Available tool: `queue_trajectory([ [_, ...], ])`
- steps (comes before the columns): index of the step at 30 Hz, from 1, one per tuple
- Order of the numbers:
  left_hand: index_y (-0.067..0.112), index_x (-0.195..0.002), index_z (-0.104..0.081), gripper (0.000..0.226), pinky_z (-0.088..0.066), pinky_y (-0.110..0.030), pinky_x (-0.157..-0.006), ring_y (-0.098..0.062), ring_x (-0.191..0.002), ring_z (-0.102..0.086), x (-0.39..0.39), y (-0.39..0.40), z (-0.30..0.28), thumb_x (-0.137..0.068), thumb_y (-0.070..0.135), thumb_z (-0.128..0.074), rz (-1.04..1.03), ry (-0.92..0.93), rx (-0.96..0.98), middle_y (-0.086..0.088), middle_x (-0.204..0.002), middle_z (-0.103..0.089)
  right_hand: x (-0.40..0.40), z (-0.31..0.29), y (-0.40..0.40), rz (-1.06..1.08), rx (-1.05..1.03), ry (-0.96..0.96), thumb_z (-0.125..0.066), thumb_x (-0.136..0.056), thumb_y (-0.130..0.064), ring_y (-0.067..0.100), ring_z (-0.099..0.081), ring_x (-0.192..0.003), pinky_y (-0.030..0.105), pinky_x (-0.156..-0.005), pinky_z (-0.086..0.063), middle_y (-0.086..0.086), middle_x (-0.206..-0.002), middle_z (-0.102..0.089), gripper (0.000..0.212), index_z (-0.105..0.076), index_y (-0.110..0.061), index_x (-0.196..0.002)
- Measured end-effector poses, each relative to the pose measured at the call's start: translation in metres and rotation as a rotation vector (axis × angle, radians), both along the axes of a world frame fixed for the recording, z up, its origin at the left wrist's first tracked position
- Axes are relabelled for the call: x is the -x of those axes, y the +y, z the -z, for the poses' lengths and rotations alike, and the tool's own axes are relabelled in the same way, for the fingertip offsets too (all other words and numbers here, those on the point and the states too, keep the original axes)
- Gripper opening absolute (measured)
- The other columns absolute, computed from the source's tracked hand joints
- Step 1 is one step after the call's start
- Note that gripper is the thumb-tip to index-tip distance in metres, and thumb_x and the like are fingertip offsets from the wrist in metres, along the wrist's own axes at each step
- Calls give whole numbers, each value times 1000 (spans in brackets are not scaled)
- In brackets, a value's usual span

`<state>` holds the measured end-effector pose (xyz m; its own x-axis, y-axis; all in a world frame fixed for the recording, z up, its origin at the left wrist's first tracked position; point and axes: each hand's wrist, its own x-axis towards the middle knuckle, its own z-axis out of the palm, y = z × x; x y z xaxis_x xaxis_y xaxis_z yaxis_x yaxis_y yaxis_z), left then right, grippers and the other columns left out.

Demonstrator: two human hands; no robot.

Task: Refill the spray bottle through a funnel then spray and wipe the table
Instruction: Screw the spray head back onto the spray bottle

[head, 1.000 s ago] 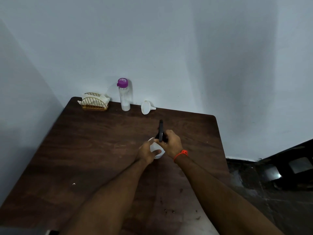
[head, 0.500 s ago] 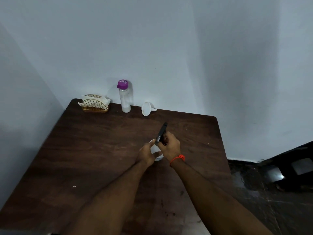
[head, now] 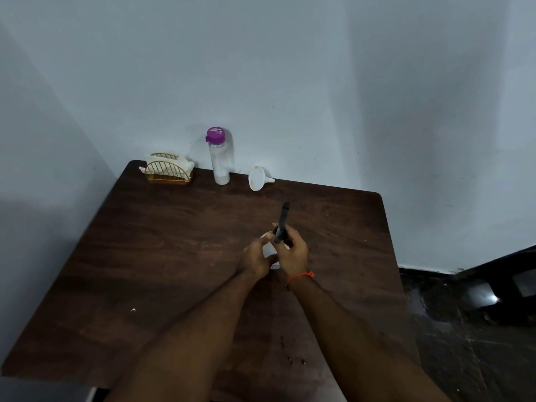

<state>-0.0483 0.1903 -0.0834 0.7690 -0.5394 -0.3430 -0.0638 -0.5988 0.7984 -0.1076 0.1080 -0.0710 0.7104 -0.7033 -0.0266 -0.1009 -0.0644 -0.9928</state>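
A plain room corner, likely in a home. A dark wooden table (head: 179, 256) stands against bare pale walls (head: 290, 82). It carries a wire napkin holder (head: 168, 169) and a purple-capped bottle (head: 219, 158).

The table (head: 162, 256) is dark brown with wood grain. At its far edge stand a gold wire holder (head: 168, 169) of white napkins, a clear bottle (head: 219, 161) with a purple cap, and a white funnel (head: 258, 178). The spray head (head: 282, 221) is black, and an orange band (head: 301, 276) circles the right wrist.

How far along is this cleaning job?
Early. Nothing looks finished: the funnel lies on its side by the wall and the purple-capped bottle is closed. In hand: the left hand steadies the white spray bottle while the right hand grips its black sprayer head. Filling, spraying and wiping remain.
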Motion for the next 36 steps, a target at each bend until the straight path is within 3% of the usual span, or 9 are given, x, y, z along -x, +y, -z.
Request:
queue_trajectory([
  [4, 30, -134, -54, 53, -49, -27, -92, -19, -115, -60, 0, -1, 0, -83, 32, -71, -8, -11, 7, 0, -124, -65, 9, 3, -7, -64, 10, 33, -67, -81, -38, 10, -62, -110, 35, -95, -52, -3, -115, -68, 41, -66, -18, -118],
  [7, 27, -132, -55, 54, -48, -26, -90, -15, -112, -59, 1, 0, -2, -81, 31, -74, -18, -3, 24, 5, -120, -64, 15, 5, -15, -125, 82, 82, -63, -84, -38, 8, -61, -112, 38, -97, -51, -5, -118, -67, 42, -64, -18, -122],
  [12, 20, -139, -49, 66, -47, -34, -100, -23, -129, -49, 2, -1, -1, -81, 40, -74, -38, 31, -75, -4, -142, -50, 9, 5, -21, -89, 166, 108, -71, -77, -41, 11, -67, -93, 41, -84, -56, -4, -95, -71, 33, -64, -18, -100],
  [17, 25, -126, -59, 37, -52, -34, -93, -21, -112, -61, 4, -2, -6, -89, 23, -65, -41, -6, -8, -1, -121, -65, -2, 6, 1, 157, -23, 95, -83, -70, -31, 11, -62, -91, 31, -79, -53, -4, -94, -64, 42, -52, -17, -95],
  [20, 22, -116, -62, 22, -53, -38, -91, -23, -107, -62, 5, -2, -8, -95, 21, -57, -56, -4, -8, -2, -114, -65, -9, 8, 8, 138, -75, 40, -82, -72, -33, 12, -59, -91, 33, -81, -53, -3, -97, -60, 45, -49, -22, -100],
  [23, 17, -119, -62, 25, -51, -31, -85, -21, -105, -61, 4, -2, -7, -96, 21, -54, -66, -24, -18, -6, -119, -65, -10, 11, 8, 47, -27, 8, -76, -80, -26, 13, -57, -104, 25, -91, -49, 1, -109, -57, 40, -59, -25, -116],
  [25, 23, -122, -61, 28, -53, -31, -84, -20, -106, -62, 6, -1, -7, -94, 25, -58, -56, -21, -18, -4, -119, -67, -7, 10, 7, 10, -18, 10, -74, -82, -25, 14, -56, -107, 29, -95, -49, 0, -109, -55, 35, -65, -21, -116],
  [31, 26, -131, -56, 44, -41, -22, -80, -10, -104, -56, 3, -3, -12, -89, 33, -65, -46, 13, -46, 9, -114, -60, 11, 7, 3, -24, 6, -11, -62, -83, -42, 12, -59, -113, 33, -97, -49, -2, -119, -63, 37, -61, -28, -117],
  [36, 26, -134, -55, 52, -42, -22, -84, -20, -118, -58, 4, 0, -8, -85, 34, -70, -48, 27, -10, -2, -128, -63, 11, 2, -10, -54, 65, 30, -70, -84, -21, 10, -63, -101, 39, -90, -54, -4, -104, -69, 24, -67, -18, -107],
])
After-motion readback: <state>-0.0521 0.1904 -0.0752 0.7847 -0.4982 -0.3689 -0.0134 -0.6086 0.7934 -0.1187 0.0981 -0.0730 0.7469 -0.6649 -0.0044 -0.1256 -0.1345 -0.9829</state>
